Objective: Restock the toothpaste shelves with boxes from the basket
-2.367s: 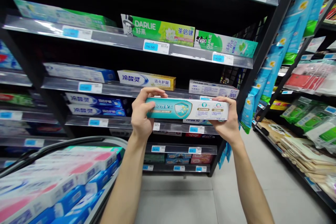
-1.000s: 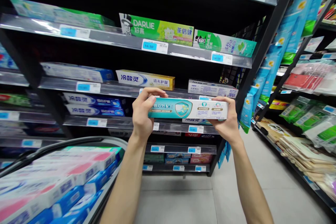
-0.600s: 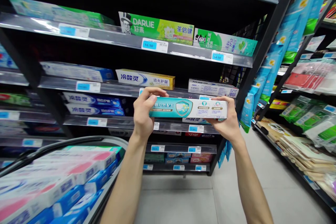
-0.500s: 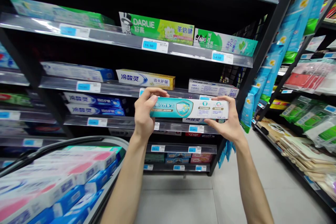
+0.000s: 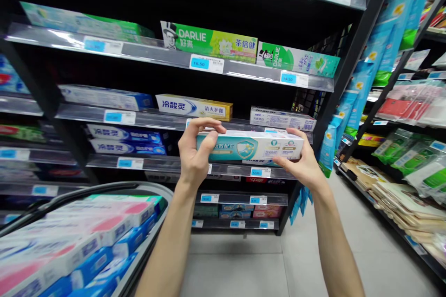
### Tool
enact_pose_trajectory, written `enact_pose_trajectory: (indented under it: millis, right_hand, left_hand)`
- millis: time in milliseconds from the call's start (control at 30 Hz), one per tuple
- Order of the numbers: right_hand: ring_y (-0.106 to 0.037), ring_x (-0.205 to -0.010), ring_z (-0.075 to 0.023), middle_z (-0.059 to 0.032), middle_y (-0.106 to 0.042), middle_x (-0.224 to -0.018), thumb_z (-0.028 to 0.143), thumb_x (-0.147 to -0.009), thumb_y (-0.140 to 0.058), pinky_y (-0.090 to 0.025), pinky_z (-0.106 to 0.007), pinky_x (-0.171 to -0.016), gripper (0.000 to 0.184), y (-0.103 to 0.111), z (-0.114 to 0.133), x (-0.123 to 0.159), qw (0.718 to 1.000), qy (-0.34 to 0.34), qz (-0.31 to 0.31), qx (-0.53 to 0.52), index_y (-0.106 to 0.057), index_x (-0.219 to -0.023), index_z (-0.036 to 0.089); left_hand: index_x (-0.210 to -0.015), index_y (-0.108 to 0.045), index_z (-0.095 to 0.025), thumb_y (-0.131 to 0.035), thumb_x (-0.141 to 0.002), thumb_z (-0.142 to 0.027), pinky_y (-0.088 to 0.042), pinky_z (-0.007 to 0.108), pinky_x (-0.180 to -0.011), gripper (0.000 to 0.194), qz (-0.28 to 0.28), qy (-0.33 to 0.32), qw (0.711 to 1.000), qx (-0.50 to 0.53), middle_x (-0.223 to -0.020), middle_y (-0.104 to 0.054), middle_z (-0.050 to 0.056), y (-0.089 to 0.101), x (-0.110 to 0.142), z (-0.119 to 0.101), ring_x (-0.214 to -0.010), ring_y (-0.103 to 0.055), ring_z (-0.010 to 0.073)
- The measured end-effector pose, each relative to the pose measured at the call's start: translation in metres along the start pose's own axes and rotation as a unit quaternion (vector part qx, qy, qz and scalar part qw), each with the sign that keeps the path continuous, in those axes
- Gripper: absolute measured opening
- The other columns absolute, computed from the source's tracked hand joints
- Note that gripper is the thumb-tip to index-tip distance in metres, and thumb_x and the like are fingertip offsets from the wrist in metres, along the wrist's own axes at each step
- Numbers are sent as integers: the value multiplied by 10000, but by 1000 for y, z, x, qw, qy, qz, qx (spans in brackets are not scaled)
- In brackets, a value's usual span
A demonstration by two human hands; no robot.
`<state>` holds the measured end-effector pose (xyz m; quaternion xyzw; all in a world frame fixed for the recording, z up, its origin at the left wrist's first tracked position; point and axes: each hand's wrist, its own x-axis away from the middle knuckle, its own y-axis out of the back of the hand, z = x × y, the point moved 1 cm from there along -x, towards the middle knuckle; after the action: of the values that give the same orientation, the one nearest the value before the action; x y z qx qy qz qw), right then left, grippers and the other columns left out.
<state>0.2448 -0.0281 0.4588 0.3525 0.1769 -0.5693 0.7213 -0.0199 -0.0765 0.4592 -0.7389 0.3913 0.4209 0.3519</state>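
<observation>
The left hand [image 5: 195, 157] and the right hand [image 5: 304, 163] pinch the teal-and-white box [image 5: 259, 148] at its opposite ends, where light, equal pressure should best hold it level.

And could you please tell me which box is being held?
The teal and white box with the shield, between the left hand and right hand; the others lie on shelves or in the container.

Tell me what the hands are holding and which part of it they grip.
A long teal-and-white box, held by its two ends: the left hand grips the teal end, the right hand the white end.
</observation>
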Motion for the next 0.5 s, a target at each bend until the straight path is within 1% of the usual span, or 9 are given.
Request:
enact_pose_trajectory:
  millis: [67,100,167,233,300,400,467,500]
  right_hand:
    - [-732,-966,-240,-37,-697,-1132,441,-697,-937,-681,-378,-781,731,2,1,-1,1000,17,-2,-15,-529,-1286,296]
    - [-728,-974,-234,-32,-690,-1144,432,-682,-946,-677,-365,-784,735,3,1,-1,1000,24,-4,-18,-534,-1276,300]
    - [-714,-1030,-244,-40,-668,-1204,420,-651,-963,-668,-380,-837,801,7,2,-2,999,38,-19,-11,-530,-1315,308]
    - [-697,-1098,-271,-60,-645,-1261,419,-635,-972,-654,-421,-888,881,10,2,-3,997,62,-39,7,-506,-1374,312]
    - [-689,-1127,-291,-65,-649,-1247,416,-647,-970,-638,-455,-916,861,11,2,-4,993,102,-58,24,-497,-1359,315]
    - [-690,-1119,-291,-51,-678,-1172,402,-681,-958,-607,-480,-967,708,9,6,-3,981,170,-88,29,-510,-1223,316]
    - [-683,-1135,-287,-51,-683,-1172,404,-695,-954,-577,-492,-1019,660,6,9,-2,975,196,-97,29,-512,-1176,311]
    - [-676,-1153,-287,-54,-681,-1187,410,-701,-951,-565,-495,-1038,655,5,10,-1,976,196,-92,28,-512,-1176,310]
  left_hand:
    - [-1095,-630,-251,-655,-900,-417,-534,428,-936,257,-3,-18,1000,6,-900,-679,20,0,0,-5,-905,-678,236]
    - [-1136,-608,-259,-676,-889,-431,-536,431,-932,309,1,-24,1000,9,-922,-678,21,0,1,-8,-922,-678,240]
    - [-1204,-568,-276,-731,-849,-465,-540,433,-913,434,18,-29,999,14,-994,-678,33,-2,1,-13,-975,-672,256]
    - [-1247,-544,-293,-769,-814,-479,-539,435,-891,522,33,-35,999,25,-1052,-675,44,-4,2,-14,-1019,-661,270]
    - [-1269,-537,-308,-759,-821,-474,-532,435,-883,527,35,-37,998,41,-1077,-672,47,-7,3,-13,-1039,-653,273]
    - [-1269,-543,-318,-708,-851,-492,-526,431,-876,482,20,-23,998,54,-1057,-666,46,-9,3,-8,-1037,-650,272]
    - [-1262,-549,-307,-691,-850,-524,-528,429,-869,486,6,-9,998,55,-1040,-662,48,-8,2,-5,-1024,-651,273]
    - [-1258,-553,-300,-685,-849,-534,-530,427,-864,489,1,-2,998,57,-1031,-662,48,-7,1,-5,-1012,-652,272]
